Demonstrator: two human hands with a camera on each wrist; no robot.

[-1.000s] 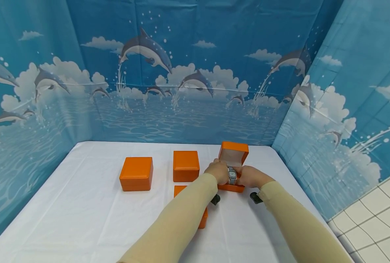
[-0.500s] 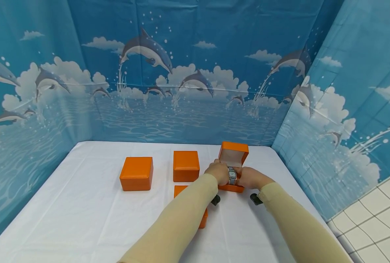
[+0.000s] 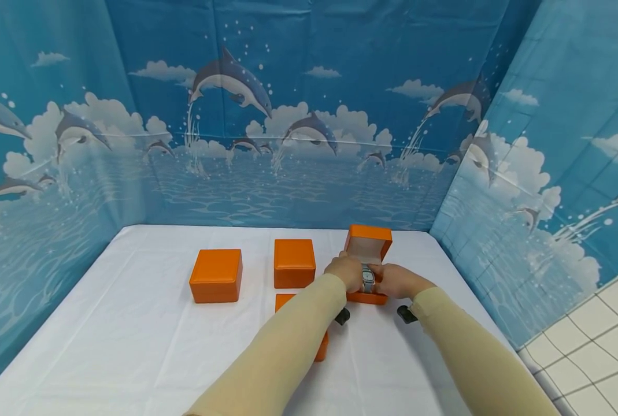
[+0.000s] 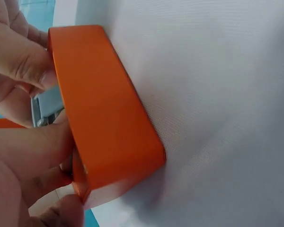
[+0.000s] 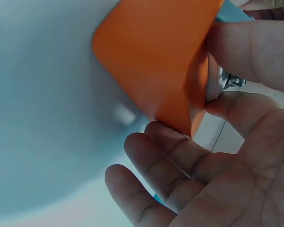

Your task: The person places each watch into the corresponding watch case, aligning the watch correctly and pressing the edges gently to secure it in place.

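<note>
An orange watch box (image 3: 367,298) stands at the right with its lid (image 3: 369,232) up and a pale lining showing. Inside the box is a wristwatch (image 3: 367,278) with a grey strap and a light dial. From the left, my left hand (image 3: 344,273) pinches the watch's side, its fingertips down within the box rim. My right hand (image 3: 399,280) holds the opposite side between thumb and forefinger. In the right wrist view its other fingers (image 5: 168,165) spread along the box's outer wall. The lower part of the watch is hidden by the box wall.
Two closed orange boxes, a left one (image 3: 216,276) and a middle one (image 3: 294,264), stand on the white tablecloth (image 3: 106,346). Another orange box (image 3: 322,348) is mostly covered by my left sleeve (image 3: 282,341). A dolphin-print curtain (image 3: 288,173) hangs behind the table.
Both hands stay at the watch in the box with barely any movement. The head view has shifted very slightly.
</note>
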